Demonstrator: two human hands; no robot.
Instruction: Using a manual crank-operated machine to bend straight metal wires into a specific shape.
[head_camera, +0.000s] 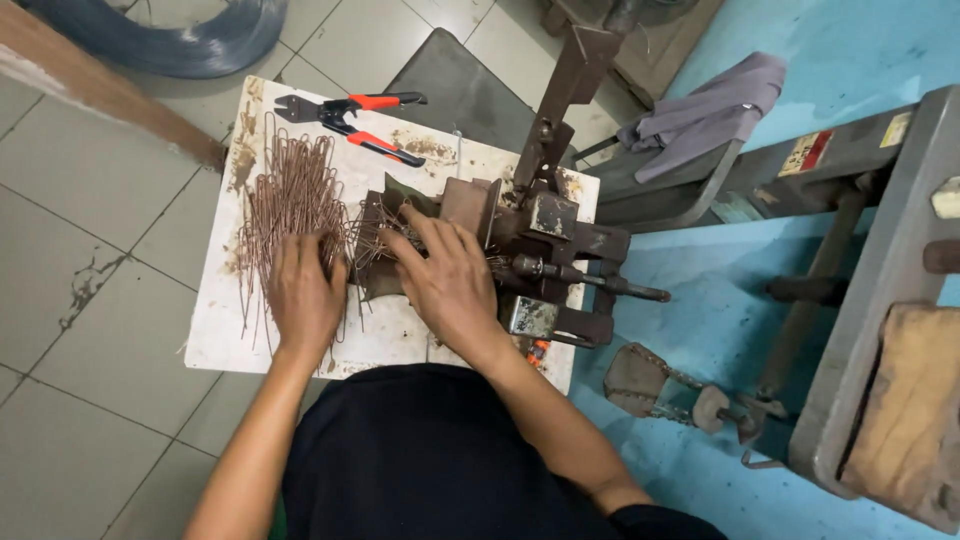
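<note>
1. Head view, the work: a person sits at a small white board (225, 335) on which a rusty metal bending jig (545, 255) is fixed. The left hand (303, 293) lies flat, fingers spread narrow, on a pile of thin copper-coloured wire pieces (290, 195) to the left of the jig. It presses on them rather than gripping them.

2. Head view, the other hand: the right hand (450, 280) rests at the jig's left edge, fingers curled loosely over a small tangle of wires (385, 235). Whether it pinches a single wire cannot be told.

3. How far along: the large pile left of the jig looks already bent into hairpin loops, so much of the work appears done. No stock of straight wire can be made out on the board, so what is left cannot be judged.

4. Tools: red-handled cutters (365, 120) lie untouched behind the pile, up and left of the jig.

5. Surface: the board is stained with rust around the jig and the pile.

6. Room: a grey tiled floor (90, 210) spreads left of the jig, and a coil of grey wire (180, 40) sits far up and left. Right of the jig the floor is painted blue (720, 320), a grey cloth (700, 110) hangs over a metal frame, and a heavy grey machine (880, 300) stands beyond.
</note>
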